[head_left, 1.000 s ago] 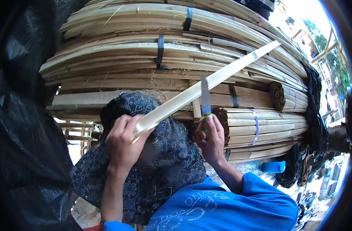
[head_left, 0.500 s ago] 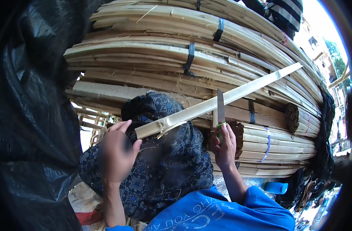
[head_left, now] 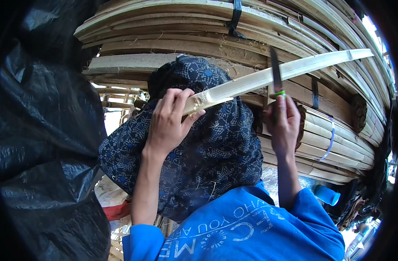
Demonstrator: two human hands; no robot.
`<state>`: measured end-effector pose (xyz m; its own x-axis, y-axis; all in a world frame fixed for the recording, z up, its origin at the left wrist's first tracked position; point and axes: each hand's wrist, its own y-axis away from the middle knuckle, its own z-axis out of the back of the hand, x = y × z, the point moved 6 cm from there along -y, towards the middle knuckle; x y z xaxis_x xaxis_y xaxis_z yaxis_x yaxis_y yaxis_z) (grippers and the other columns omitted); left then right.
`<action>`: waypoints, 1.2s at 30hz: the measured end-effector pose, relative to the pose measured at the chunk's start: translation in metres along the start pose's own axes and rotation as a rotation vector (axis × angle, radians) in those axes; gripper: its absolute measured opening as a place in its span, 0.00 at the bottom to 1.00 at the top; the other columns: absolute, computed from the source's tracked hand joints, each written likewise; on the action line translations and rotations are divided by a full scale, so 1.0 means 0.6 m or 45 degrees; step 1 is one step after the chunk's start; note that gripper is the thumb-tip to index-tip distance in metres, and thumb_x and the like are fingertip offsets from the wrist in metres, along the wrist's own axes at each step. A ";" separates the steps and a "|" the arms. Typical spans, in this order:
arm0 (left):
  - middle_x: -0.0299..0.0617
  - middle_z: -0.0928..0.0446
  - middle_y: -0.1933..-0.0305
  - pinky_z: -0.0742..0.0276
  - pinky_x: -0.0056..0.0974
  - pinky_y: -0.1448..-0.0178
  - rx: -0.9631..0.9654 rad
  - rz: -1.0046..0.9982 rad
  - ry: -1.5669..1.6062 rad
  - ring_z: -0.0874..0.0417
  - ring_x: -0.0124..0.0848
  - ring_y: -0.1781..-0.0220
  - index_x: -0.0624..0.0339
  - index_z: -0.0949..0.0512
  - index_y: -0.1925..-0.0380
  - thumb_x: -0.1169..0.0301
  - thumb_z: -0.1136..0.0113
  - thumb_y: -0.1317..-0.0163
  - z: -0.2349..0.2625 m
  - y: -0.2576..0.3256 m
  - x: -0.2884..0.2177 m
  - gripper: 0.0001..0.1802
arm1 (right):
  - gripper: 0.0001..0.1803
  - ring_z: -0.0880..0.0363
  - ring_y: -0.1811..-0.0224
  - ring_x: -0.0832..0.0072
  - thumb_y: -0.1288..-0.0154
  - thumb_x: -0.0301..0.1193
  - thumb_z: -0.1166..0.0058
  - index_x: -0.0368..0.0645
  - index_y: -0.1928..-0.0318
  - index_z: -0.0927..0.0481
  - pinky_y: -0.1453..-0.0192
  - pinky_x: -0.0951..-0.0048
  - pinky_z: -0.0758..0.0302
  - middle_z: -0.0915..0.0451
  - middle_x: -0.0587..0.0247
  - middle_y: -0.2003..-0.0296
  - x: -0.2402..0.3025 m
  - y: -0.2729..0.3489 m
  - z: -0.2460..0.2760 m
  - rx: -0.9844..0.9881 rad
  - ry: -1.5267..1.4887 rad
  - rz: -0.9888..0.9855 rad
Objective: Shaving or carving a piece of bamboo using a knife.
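Observation:
A long pale bamboo strip (head_left: 247, 81) slants up to the right across my lap, which a dark blue patterned cloth (head_left: 207, 148) covers. My left hand (head_left: 169, 119) is closed around the strip's near end, fingers over the top and thumb below. A thin sliver peels from the strip's lower edge by the thumb. In my right hand (head_left: 284, 119) is a knife (head_left: 275, 71) with a dark blade and a green band at the handle. The blade points up and crosses the strip; whether it touches the wood I cannot tell.
Stacked bamboo slats (head_left: 173, 45), tied with dark bands, lie beyond my knees. Round bundles (head_left: 334, 148) of slats lie at the right. A black plastic sheet (head_left: 42, 165) hangs at the left. A blue cylindrical container (head_left: 327, 195) is beside my right elbow.
My left hand has moved right and closed on the bamboo strip's near end, where it was open beside it. My right hand and the knife appear farther right and higher; the view has shifted too.

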<state>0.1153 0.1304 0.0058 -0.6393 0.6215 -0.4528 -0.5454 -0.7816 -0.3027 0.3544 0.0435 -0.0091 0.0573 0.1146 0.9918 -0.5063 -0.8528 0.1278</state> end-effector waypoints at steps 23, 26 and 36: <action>0.42 0.18 0.66 0.18 0.37 0.65 -0.280 -0.152 0.316 0.14 0.36 0.68 0.65 0.18 0.59 0.65 0.27 0.48 -0.026 0.013 0.020 0.19 | 0.21 0.40 0.86 0.85 0.23 0.40 0.60 0.46 0.76 0.30 0.83 0.75 0.45 0.37 0.76 0.85 -0.055 0.075 -0.082 0.116 0.099 -0.033; 0.42 0.18 0.66 0.18 0.37 0.66 -0.305 -0.164 0.357 0.14 0.36 0.67 0.65 0.17 0.60 0.65 0.27 0.49 -0.015 0.013 0.012 0.19 | 0.21 0.43 0.90 0.87 0.22 0.40 0.61 0.49 0.76 0.31 0.87 0.79 0.48 0.37 0.77 0.87 -0.011 0.033 0.018 -0.242 0.065 0.172; 0.43 0.18 0.67 0.18 0.36 0.66 -0.288 -0.154 0.427 0.14 0.35 0.68 0.64 0.16 0.59 0.64 0.27 0.48 -0.020 0.012 0.014 0.19 | 0.15 0.33 0.79 0.76 0.25 0.33 0.57 0.41 0.70 0.27 0.73 0.66 0.32 0.32 0.68 0.81 -0.020 0.049 0.009 -0.269 0.506 0.283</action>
<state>0.1125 0.1294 -0.0104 -0.3461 0.6868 -0.6392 -0.4489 -0.7194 -0.5300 0.3435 0.0143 -0.0169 -0.3831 0.1621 0.9094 -0.6346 -0.7615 -0.1316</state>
